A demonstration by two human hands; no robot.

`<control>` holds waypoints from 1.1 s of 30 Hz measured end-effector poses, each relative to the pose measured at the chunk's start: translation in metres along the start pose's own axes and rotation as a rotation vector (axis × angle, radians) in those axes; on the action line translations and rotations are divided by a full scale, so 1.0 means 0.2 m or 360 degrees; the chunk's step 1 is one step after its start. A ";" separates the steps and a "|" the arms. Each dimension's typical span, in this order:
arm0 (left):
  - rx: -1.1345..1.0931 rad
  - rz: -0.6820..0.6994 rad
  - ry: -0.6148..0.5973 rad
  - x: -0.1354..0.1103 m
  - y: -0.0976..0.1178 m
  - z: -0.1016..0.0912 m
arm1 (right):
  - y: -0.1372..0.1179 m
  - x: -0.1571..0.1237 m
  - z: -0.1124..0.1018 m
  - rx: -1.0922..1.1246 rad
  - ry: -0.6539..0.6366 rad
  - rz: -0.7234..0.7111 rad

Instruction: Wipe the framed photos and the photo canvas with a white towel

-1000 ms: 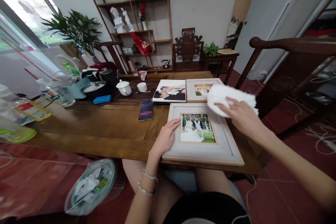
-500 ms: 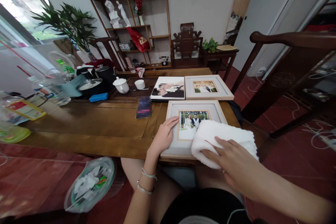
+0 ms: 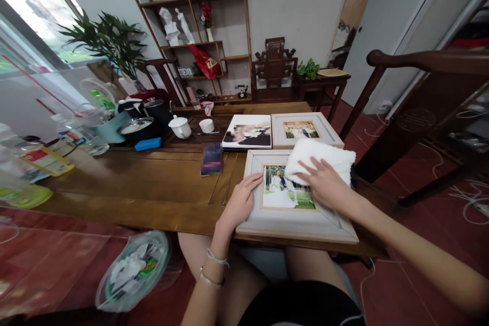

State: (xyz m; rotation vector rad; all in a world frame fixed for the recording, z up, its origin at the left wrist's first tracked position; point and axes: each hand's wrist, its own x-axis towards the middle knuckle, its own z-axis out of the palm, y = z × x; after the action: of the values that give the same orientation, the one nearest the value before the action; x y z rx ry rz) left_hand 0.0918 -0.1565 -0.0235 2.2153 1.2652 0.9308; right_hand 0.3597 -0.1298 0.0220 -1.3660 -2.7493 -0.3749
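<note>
A picture frame [image 3: 298, 226] with a pale mat and a wedding photo lies flat at the table's front edge. My left hand [image 3: 240, 204] rests on its left border, fingers stretched out toward the photo. A folded white towel [image 3: 319, 155] covers the frame's upper right corner. On top of the towel, my right hand [image 3: 324, 178] presses it down and grips it, fingers somewhat spread. Just behind lie a second picture frame [image 3: 332, 135] and a black-and-white photo panel [image 3: 246, 131]. The towel overlaps the lower edge of that second frame.
A dark phone-like item [image 3: 212, 159] lies left of the frame. Farther left on the wooden table [image 3: 160, 193] are a white teapot [image 3: 179, 126], a cup [image 3: 207, 125], a blue block [image 3: 148, 143] and bottles. A lined waste bin [image 3: 164, 252] stands below; a chair [image 3: 412, 112] is at right.
My right hand has moved the towel up and away from me, from the frame's lower right to its upper right corner, uncovering more of the photo. My left hand stays on the left border.
</note>
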 end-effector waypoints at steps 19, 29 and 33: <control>0.0018 0.0016 -0.0021 0.00 -0.01 0.00 | 0.05 0.03 -0.01 0.0092 0.0049 0.0031; 0.0002 -0.0014 0.0005 0.00 -0.01 0.01 | -0.20 -0.17 -0.14 0.0194 -0.0162 -0.0263; 0.0001 -0.0040 -0.0005 0.00 0.01 0.01 | -0.36 -0.40 -0.31 0.0323 -0.0123 -0.0312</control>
State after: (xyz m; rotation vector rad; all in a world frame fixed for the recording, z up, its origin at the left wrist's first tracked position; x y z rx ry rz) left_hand 0.0933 -0.1568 -0.0235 2.1955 1.2886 0.9173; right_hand 0.3469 -0.2490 0.0564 -1.0907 -2.8975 -0.0474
